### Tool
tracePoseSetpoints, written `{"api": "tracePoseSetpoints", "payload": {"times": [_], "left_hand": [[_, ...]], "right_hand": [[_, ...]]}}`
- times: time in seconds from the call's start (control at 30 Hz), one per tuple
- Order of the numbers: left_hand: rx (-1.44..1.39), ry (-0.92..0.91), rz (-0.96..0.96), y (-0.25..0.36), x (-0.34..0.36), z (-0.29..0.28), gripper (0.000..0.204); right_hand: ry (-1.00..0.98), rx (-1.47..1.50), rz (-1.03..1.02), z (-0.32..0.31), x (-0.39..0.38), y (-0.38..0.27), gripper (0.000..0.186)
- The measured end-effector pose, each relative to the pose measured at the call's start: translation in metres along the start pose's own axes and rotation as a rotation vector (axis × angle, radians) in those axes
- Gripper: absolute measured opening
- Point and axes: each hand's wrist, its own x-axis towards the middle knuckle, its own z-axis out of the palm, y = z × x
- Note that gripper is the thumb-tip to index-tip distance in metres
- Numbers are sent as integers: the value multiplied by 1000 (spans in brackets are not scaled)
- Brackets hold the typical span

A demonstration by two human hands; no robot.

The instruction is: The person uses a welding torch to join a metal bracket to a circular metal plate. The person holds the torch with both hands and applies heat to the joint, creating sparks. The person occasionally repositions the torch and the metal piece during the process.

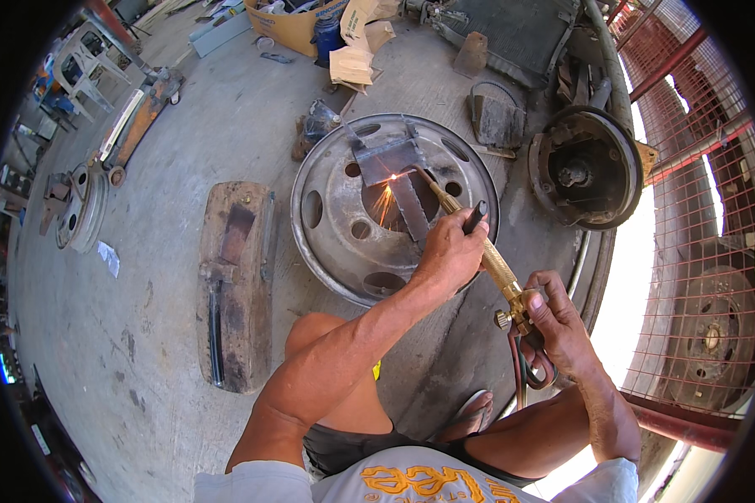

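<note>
torch [478, 247] within both hands' fingers [470, 239]

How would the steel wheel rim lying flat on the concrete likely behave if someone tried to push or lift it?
The steel wheel rim looks thick and wide, so it is probably heavy and rigid. Lying flat on the concrete floor, it should scrape rather than roll. Sparks from the cutting torch suggest the metal near the centre is hot.

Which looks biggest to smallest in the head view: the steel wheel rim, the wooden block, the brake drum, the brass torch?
1. Steel wheel rim
2. Wooden block
3. Brake drum, close to the block; fisheye bending makes this unsure
4. Brass torch
</note>
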Motion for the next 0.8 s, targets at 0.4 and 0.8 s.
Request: {"api": "tracePoseSetpoints", "payload": {"times": [0.4, 0.8], "left_hand": [[39, -65, -69, 11, -5, -6, 34], [20, -45, -65, 3, -1, -5, 35]], "right_hand": [[-9, -7, -4, 1, 0, -3, 45], [-12, -26, -3, 0, 1, -1, 45]]}}
